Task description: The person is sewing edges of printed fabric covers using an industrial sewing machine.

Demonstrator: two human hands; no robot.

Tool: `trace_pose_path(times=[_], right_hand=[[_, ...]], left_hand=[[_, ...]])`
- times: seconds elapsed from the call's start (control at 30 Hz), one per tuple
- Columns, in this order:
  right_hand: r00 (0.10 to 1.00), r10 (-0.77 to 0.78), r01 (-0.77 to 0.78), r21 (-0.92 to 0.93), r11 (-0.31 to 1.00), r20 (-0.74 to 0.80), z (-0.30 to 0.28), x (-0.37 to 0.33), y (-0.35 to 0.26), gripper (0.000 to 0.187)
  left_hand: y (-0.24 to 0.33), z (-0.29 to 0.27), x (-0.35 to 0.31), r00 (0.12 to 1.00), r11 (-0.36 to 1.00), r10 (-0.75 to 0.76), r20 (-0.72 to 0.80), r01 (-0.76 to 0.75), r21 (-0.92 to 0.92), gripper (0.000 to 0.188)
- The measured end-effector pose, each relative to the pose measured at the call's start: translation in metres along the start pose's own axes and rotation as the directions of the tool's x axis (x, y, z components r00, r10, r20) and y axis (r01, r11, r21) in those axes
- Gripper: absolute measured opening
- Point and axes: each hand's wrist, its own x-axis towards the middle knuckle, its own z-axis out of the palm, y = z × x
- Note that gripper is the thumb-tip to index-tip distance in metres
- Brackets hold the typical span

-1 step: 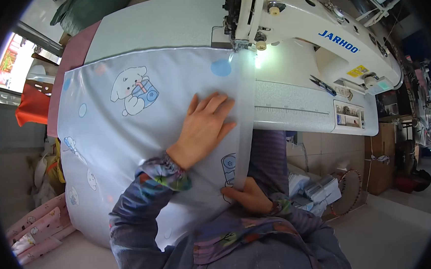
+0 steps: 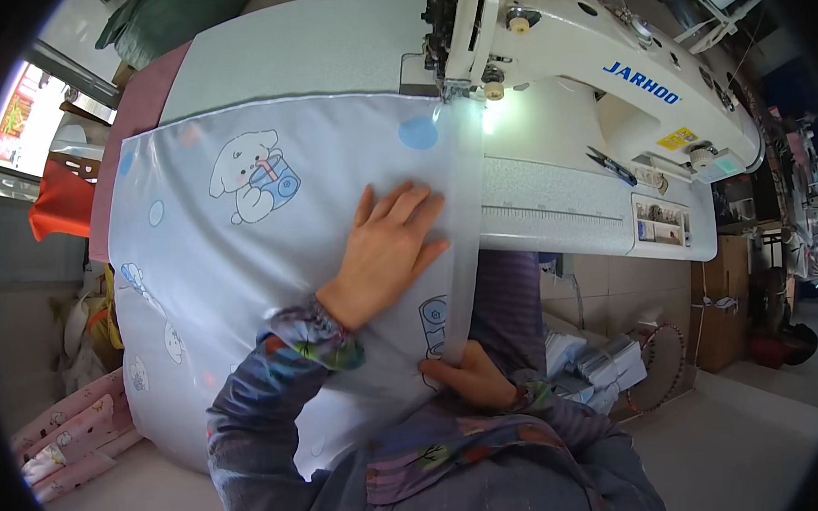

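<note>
Your right hand [image 2: 475, 375] pinches the printed fabric [image 2: 250, 265] by its right margin; your left hand [image 2: 383, 255] lies flat on it, fingers spread; it drapes over the front edge of the bench [image 2: 303, 51], far right corner at the sewing machine [image 2: 574, 44]

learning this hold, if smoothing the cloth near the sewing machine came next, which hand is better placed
Left, I'd judge: the left hand lies spread on the printed cloth, nearer the sewing machine, while the right hand grips the cloth farther from it.
</note>
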Motion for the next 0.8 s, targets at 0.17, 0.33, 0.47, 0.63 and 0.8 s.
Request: trace_pose_path(times=[0.17,0.33,0.47,0.63,0.8], right_hand=[[0.991,0.129,-0.132,0.074,0.989,0.035,-0.007,-0.003,-0.005,0.024],[0.986,0.161,-0.166,0.125,0.978,0.044,-0.011,0.002,-0.006,0.031],[0.986,0.152,-0.157,0.085,0.984,0.065,-0.009,0.005,-0.007,0.033],[0.984,0.170,-0.175,0.096,0.980,0.061,-0.010,0.006,-0.010,0.033],[0.976,0.198,-0.205,0.071,0.976,0.093,-0.011,0.011,-0.009,0.032]], left_hand=[[0.011,0.004,-0.005,1.000,0.990,-0.024,-0.019,0.027,0.139,0.061],[0.006,0.005,0.003,1.000,0.987,-0.024,-0.016,0.027,0.160,0.061],[-0.002,0.005,0.013,1.000,0.981,-0.004,-0.027,0.009,0.194,0.059],[-0.005,0.007,0.023,0.999,0.975,0.010,-0.040,-0.001,0.223,0.057],[-0.008,0.010,0.030,0.998,0.973,0.019,-0.053,-0.007,0.231,0.057]])
